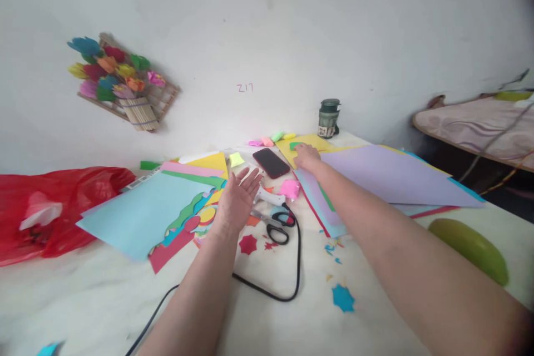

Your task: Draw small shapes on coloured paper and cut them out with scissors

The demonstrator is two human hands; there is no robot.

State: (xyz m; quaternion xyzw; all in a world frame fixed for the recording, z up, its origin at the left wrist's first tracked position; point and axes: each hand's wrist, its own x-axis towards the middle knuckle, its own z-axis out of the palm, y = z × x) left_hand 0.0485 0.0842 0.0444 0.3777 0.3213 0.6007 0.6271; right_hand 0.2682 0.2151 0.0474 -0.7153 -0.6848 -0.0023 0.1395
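Observation:
My left hand (238, 200) is held palm up with its fingers spread and nothing in it, beside the scissors (278, 228) and a white glue gun (269, 196) with a black cord. My right hand (307, 157) reaches to the back, its fingers bent and closed at a small green paper piece (295, 146) over a yellow sheet (287, 150). Its fingertips are partly hidden. Between the hands lie a dark phone (271, 162) and a bright pink packet (289, 189). A red paper shape (248, 244) lies near my left wrist.
Coloured sheets lie left (137, 211) and right (375, 175). A red plastic bag (79, 200) is at far left, a tumbler (329, 118) at the back, a green oval object (469, 247) at right. A blue paper shape (342, 297) lies in front. The black cord (267, 291) loops across.

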